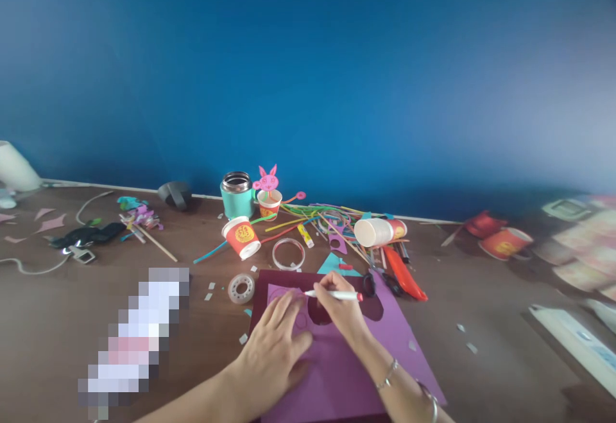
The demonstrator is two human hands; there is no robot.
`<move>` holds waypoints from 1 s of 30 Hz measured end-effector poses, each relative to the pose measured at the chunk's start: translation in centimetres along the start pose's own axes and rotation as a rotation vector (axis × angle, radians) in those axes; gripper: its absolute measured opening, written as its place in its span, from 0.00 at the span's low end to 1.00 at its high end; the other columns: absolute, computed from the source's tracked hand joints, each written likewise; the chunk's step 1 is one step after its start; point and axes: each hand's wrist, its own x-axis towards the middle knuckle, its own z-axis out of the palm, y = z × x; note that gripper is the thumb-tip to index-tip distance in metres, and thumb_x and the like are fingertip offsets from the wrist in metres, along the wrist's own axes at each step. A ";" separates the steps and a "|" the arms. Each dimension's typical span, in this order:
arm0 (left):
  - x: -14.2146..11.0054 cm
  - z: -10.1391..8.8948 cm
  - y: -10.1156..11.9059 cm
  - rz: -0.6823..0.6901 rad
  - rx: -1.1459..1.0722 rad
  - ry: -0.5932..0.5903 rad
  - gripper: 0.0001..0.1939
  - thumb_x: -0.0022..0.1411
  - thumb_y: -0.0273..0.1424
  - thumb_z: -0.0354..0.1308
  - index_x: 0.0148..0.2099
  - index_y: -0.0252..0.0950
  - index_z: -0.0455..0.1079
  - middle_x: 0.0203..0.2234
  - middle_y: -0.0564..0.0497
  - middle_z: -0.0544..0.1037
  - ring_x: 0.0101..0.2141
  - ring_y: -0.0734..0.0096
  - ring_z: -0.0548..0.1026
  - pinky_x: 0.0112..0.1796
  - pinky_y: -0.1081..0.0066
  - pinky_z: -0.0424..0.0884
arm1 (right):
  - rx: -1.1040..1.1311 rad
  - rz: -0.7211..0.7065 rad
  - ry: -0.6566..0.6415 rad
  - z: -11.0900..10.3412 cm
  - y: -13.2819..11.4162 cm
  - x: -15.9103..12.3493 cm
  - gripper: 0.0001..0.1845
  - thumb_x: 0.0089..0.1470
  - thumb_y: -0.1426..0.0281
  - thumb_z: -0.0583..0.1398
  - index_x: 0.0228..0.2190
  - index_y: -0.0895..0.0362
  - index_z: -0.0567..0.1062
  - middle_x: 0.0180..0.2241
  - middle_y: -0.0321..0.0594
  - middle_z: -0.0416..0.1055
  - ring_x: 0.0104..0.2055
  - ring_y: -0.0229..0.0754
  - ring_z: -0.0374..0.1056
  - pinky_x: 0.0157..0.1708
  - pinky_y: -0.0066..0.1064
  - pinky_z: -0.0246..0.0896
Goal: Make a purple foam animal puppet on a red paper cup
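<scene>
A purple sheet of paper [337, 371] lies on a dark maroon sheet [260, 294], and cut-out holes near its far edge show the maroon beneath. My left hand [276, 339] rests flat on the purple paper with its fingers stretched out. Pinched in my right hand [341, 307] is a white marker [339, 295] with a red end. Its tip points left, close to my left fingertips. Drawn outlines show on the paper around the left fingers, partly covered. Black-handled scissors [369, 284] lie at the far edge of the sheets.
Left of the sheets are a tape roll [241, 289] and paper scraps. Behind stand a teal flask [237, 197], a tilted red paper cup [242, 238] and a cup with a pink paper animal [268, 181]. Stacked cups [375, 232] lie near coloured pipe cleaners [289, 210]. A blue wall [308, 89] bounds the table.
</scene>
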 end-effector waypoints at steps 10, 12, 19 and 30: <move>-0.2 0.9 -1.6 -0.044 -0.015 -0.006 0.23 0.55 0.42 0.59 0.50 0.39 0.63 0.58 0.39 0.61 0.62 0.44 0.47 0.55 0.41 0.52 | -0.146 0.060 -0.036 0.4 0.4 -0.3 0.13 0.46 0.66 0.57 0.16 0.54 0.59 0.14 0.30 0.62 0.17 0.33 0.53 0.18 0.25 0.48; -0.2 0.9 -1.6 -0.050 -0.013 -0.012 0.23 0.55 0.43 0.58 0.50 0.39 0.63 0.58 0.38 0.61 0.62 0.44 0.47 0.56 0.40 0.52 | -0.141 0.076 -0.046 0.5 0.3 -0.4 0.13 0.46 0.66 0.57 0.17 0.54 0.59 0.14 0.30 0.62 0.17 0.33 0.52 0.17 0.24 0.47; 0.0 0.6 -1.7 -0.053 -0.021 -0.023 0.23 0.55 0.45 0.57 0.50 0.38 0.65 0.57 0.37 0.62 0.61 0.43 0.49 0.55 0.40 0.51 | -0.142 0.061 -0.039 0.6 0.2 -0.5 0.13 0.46 0.66 0.57 0.17 0.54 0.57 0.13 0.28 0.58 0.16 0.32 0.49 0.17 0.24 0.45; 0.0 0.6 -1.6 -0.046 0.007 -0.012 0.23 0.54 0.45 0.58 0.49 0.38 0.65 0.57 0.37 0.63 0.60 0.44 0.51 0.55 0.41 0.52 | -0.162 0.023 -0.063 0.6 0.3 -0.5 0.15 0.47 0.64 0.57 0.18 0.54 0.57 0.14 0.27 0.55 0.18 0.32 0.49 0.17 0.24 0.46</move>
